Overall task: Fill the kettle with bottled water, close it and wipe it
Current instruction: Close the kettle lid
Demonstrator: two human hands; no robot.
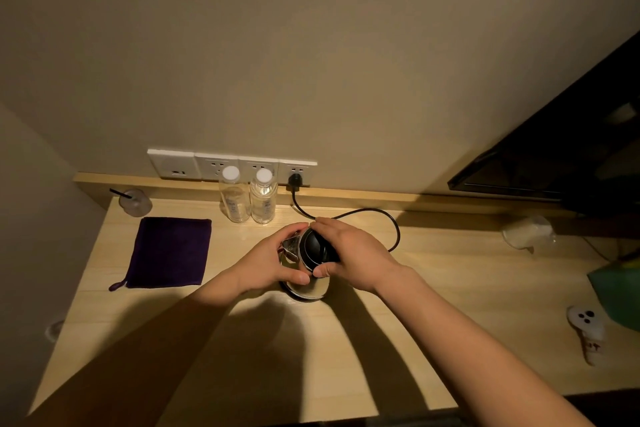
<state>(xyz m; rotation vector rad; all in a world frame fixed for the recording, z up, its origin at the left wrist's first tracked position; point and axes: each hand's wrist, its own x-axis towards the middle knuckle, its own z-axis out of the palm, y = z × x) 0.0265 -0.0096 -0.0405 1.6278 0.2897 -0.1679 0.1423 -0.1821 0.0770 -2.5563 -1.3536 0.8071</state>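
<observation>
A steel kettle (309, 255) with a black lid stands on its base in the middle of the wooden desk (433, 322). My left hand (273, 263) wraps around its left side and spout. My right hand (349, 253) grips its right side, over the handle, with the thumb at the lid's edge. Two clear water bottles with white caps, one (234, 199) left of the other (263, 199), stand capped behind the kettle by the wall. A dark purple cloth (169, 251) lies flat to the left.
The kettle's black cord (388, 218) loops right and plugs into a wall socket strip (232, 166). A plastic cup with a straw (135, 201) sits far left, a crumpled clear bag (528, 230) right, a green item (620, 291) and white object (588, 326) far right. A dark screen (571, 149) hangs above.
</observation>
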